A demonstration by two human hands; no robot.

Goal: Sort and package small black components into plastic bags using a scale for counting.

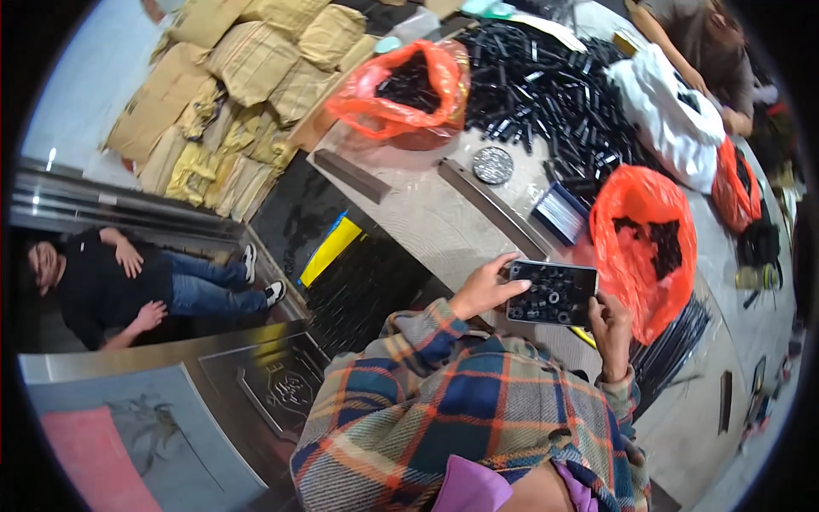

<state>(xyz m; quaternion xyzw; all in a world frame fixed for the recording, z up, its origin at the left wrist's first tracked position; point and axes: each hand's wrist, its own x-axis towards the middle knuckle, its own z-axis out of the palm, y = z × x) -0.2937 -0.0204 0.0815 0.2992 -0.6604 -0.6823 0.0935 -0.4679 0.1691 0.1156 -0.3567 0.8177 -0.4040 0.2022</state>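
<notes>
Phone (551, 293) held level between both hands, above near edge of worktable (426, 213), dark screen facing up and showing small round parts. Left hand (485, 288) clasps left end of phone, thumb on top edge, fingers curled beneath. Right hand (611, 331) grasps right end, thumb against lower right corner. Both arms in plaid sleeves (444, 401) entering from lower edge.

Just beyond phone on worktable: orange plastic bag (644, 243) open, dark parts inside, touching or nearly touching right side of phone in view; cannot tell which. Small blue-sided box (559, 213) near, above phone. Long grey bar (490, 205) lying diagonally beside box. Round metal disc (493, 165) farther back. Large heap of black cylindrical parts (546, 85) across far part of worktable. Second orange bag (401, 90) at far left, also holding dark parts. White bag (670, 111) at far right.

Other person at top right, arm (674, 43) reaching over worktable. Another person (136, 286) seated well apart at left, dark top, blue jeans. Stack of tan wrapped bundles (230, 94) at upper left.
</notes>
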